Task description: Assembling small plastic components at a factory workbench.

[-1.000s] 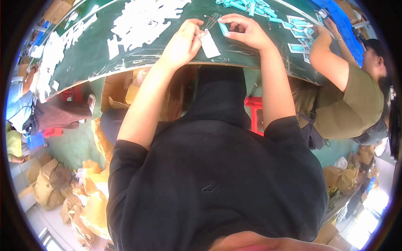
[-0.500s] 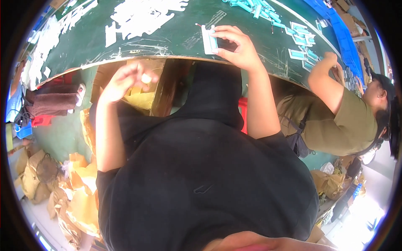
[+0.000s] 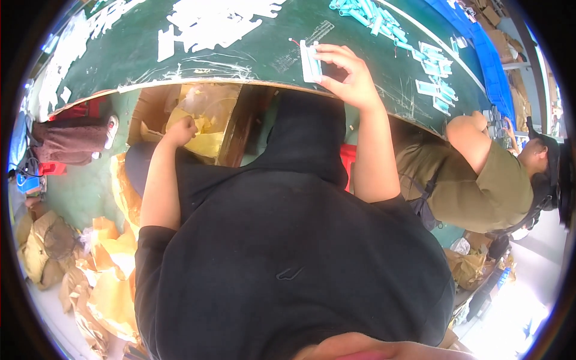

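Note:
My right hand (image 3: 351, 77) pinches a white plastic holder (image 3: 306, 66) with a teal cylinder in it, like a battery cell. It stands upright at the near edge of the green table (image 3: 264, 67), and a thin red wire shows at its upper left. Below the table edge, my left hand (image 3: 182, 131) is closed over an open cardboard box (image 3: 233, 114) with yellow material (image 3: 207, 141) inside. Whatever those fingers hold, if anything, is hidden.
White plastic pieces (image 3: 210, 24) lie heaped on the table, with more (image 3: 78, 36) farther left. Loose teal cylinders (image 3: 375, 21) and filled holders (image 3: 435, 63) lie to the right. A co-worker (image 3: 492, 180) sits at right. Crumpled brown paper (image 3: 111, 294) is at lower left.
My left hand has moved down over the cardboard box, and its fingers have curled closed. The right hand, still gripping the holder, appears slightly farther right in the picture.

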A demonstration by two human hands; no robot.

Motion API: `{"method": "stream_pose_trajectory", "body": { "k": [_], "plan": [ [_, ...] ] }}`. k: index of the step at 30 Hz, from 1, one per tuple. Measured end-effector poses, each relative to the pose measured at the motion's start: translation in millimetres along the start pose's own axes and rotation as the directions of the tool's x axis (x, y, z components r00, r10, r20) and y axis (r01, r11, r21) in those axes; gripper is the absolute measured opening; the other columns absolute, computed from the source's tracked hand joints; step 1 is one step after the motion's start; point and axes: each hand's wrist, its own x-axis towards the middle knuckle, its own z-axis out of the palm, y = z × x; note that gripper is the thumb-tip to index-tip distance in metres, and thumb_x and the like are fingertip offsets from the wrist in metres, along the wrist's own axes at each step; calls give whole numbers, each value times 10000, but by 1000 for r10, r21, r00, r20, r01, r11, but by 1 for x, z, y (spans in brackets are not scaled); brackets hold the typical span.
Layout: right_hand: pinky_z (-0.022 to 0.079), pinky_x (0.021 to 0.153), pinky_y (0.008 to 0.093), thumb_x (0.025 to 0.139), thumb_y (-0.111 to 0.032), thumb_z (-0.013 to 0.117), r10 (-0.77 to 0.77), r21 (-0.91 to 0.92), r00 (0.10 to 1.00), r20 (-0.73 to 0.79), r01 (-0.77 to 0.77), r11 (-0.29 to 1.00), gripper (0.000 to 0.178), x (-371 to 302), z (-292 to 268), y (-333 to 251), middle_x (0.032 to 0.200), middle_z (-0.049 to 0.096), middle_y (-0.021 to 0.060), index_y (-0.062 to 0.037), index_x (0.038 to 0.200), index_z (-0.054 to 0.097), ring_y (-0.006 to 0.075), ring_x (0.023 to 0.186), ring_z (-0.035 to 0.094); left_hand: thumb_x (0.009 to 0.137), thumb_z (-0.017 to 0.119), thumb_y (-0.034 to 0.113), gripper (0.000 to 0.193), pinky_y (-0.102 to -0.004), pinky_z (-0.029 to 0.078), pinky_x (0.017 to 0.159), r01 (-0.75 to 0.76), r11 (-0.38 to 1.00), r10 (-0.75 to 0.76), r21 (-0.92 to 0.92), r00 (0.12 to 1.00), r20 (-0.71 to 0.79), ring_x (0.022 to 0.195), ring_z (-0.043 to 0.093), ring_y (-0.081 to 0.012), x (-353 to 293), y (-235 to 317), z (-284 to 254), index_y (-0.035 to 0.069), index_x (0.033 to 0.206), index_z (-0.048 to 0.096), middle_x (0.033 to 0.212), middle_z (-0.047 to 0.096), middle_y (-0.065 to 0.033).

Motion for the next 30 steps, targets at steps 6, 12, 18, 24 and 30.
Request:
{"method": "stream_pose_trajectory", "body": {
  "k": [6, 12, 18, 24, 30],
  "plan": [
    [569, 991, 417, 717, -155, 911, -91, -98, 996, -15, 89, 991, 416, -3, -4, -8, 1280, 768, 82, -100, 1115, 799, 301, 1079, 683, 912, 657, 202, 238, -452, 574, 789, -5, 996, -4, 93, 994, 106, 820, 754, -329, 13, 10, 2, -25, 971, 688, 871, 759, -201],
    [573, 921, 398, 672, -252, 992, -80, -248, 996, -24, 72, 966, 492, -14, 4, -27, 1288, 768, 84, -99, 1099, 800, 284, 1045, 657, 955, 625, 156, 172, -414, 573, 704, -18, 995, 4, 98, 990, 141, 744, 739, -255, 8, -15, 4, -11, 930, 653, 810, 729, -141],
    [585, 931, 393, 685, -295, 975, -67, -296, 995, -72, 43, 954, 478, -16, 3, -24, 1277, 774, 65, -113, 1093, 805, 273, 1018, 663, 946, 635, 130, 129, -387, 576, 712, 43, 998, -50, 38, 978, 201, 782, 758, -240, 12, 4, -2, 4, 914, 631, 835, 704, -109],
    [570, 1015, 441, 737, -208, 978, -119, -476, 788, -604, -238, 847, 533, -27, -39, 3, 1266, 741, 173, -61, 1192, 742, 318, 1167, 699, 955, 634, 126, 129, -380, 572, 699, 34, 998, -43, 51, 982, 182, 784, 779, -249, -2, 13, -11, 0, 929, 627, 839, 705, -111],
    [528, 1021, 506, 868, -437, 826, 136, -571, 613, -778, -782, 250, 550, -52, -111, 49, 1217, 705, 258, 1, 1193, 754, 442, 1169, 625, 961, 626, 127, 133, -384, 573, 698, 69, 998, -67, 0, 973, 222, 790, 783, -248, 2, 13, -9, -5, 951, 631, 860, 722, -122]
  ]
}}
